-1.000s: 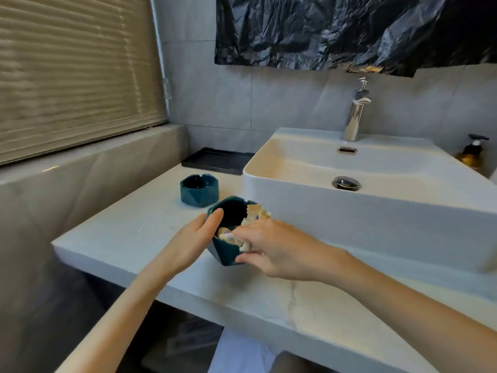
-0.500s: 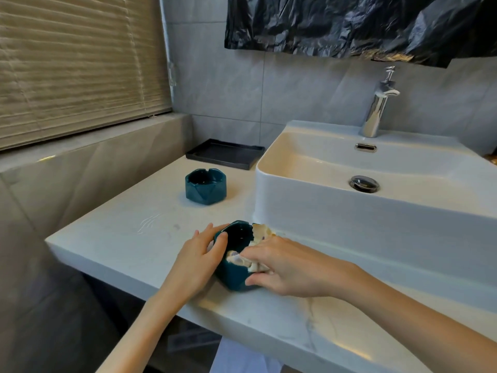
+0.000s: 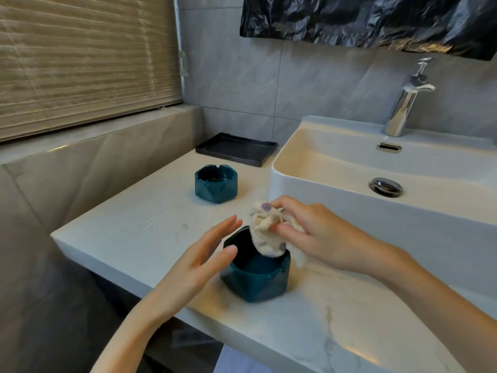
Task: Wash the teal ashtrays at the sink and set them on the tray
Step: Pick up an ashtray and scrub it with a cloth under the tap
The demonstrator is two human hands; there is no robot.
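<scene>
A teal ashtray (image 3: 255,278) stands upright near the front edge of the white counter. My right hand (image 3: 317,235) grips a crumpled cream cloth (image 3: 265,232), lifted so its lower end hangs into the ashtray's mouth. My left hand (image 3: 199,262) is beside the ashtray's left rim with fingers straight; the thumb is at the rim, contact unclear. A second teal ashtray (image 3: 216,183) sits farther back on the counter. The black tray (image 3: 236,149) lies at the back against the wall, with nothing on it.
The white basin (image 3: 349,168) rises to the right of the ashtrays, with a chrome tap (image 3: 406,103) behind it. A stone ledge and window blind (image 3: 80,63) run along the left. The counter's front edge (image 3: 134,270) is close to the near ashtray.
My left hand let go of the near ashtray and opened. My right hand pulled the cloth up out of the ashtray. The view moved closer and lower.
</scene>
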